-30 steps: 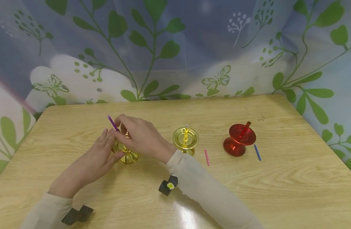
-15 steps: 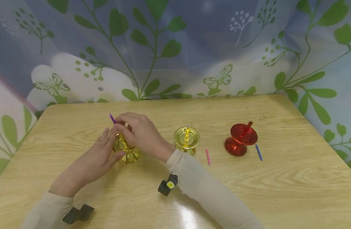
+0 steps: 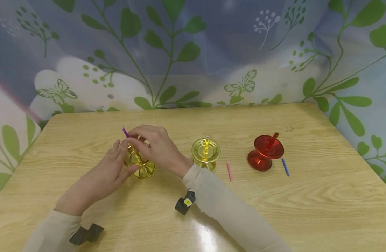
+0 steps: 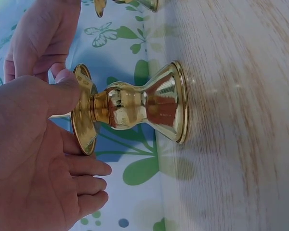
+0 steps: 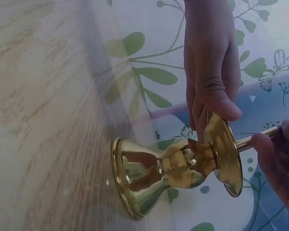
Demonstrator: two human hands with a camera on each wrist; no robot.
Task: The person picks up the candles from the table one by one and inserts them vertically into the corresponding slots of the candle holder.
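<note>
A gold candle holder (image 3: 144, 170) stands on the table at the left, its foot on the wood. My left hand (image 3: 101, 175) grips its dish, the thumb (image 4: 66, 91) over the rim and the fingers on the other side. With thumb and fingertips, my right hand (image 3: 161, 148) pinches a thin purple candle (image 3: 125, 132) at the top of the holder's upright tube (image 5: 245, 143). The candle's tip leans to the left above the fingers. Its lower end is hidden by the fingers.
To the right stands a second gold candle holder (image 3: 206, 150), then a red one (image 3: 268, 147) tilted in this view. A pink candle (image 3: 229, 172) and a blue candle (image 3: 285, 167) lie beside them on the wooden table (image 3: 322, 210). A leaf-printed cloth (image 3: 211, 52) hangs behind.
Less of the purple candle shows above my right fingers than a second ago, and its tip has moved slightly right. My right hand has shifted slightly right. My left hand keeps its grip.
</note>
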